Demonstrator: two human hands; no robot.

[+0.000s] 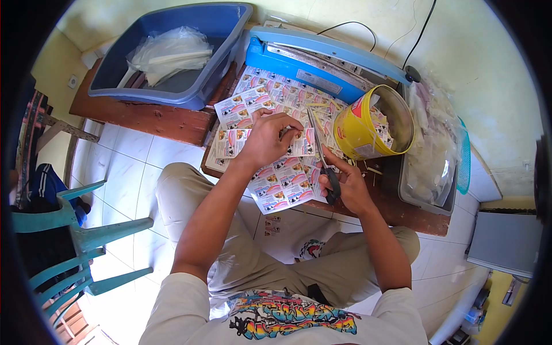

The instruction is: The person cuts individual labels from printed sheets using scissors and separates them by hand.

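Note:
My left hand (272, 135) is closed on a strip of printed labels (234, 142), whose right end sticks out past my fingers. In my right hand (348, 183) I grip black-handled scissors (326, 167), blades pointing away from me beside the strip's right end. Whether the blades touch the paper, I cannot tell. Under both hands lie printed label sheets (282, 185), one hanging over the table's near edge. A yellow tub (359, 123) with cut labels inside leans tilted just beyond my right hand. Thin paper trimmings (317, 105) lie near the blade tips.
Behind the sheets stands a blue heat sealer (305, 72) with its long arm. A blue basin (201, 86) holding clear plastic bags (169, 54) is at the left. At the right, a grey container (409, 187) holds more plastic. A green chair (80, 241) stands on the tiled floor.

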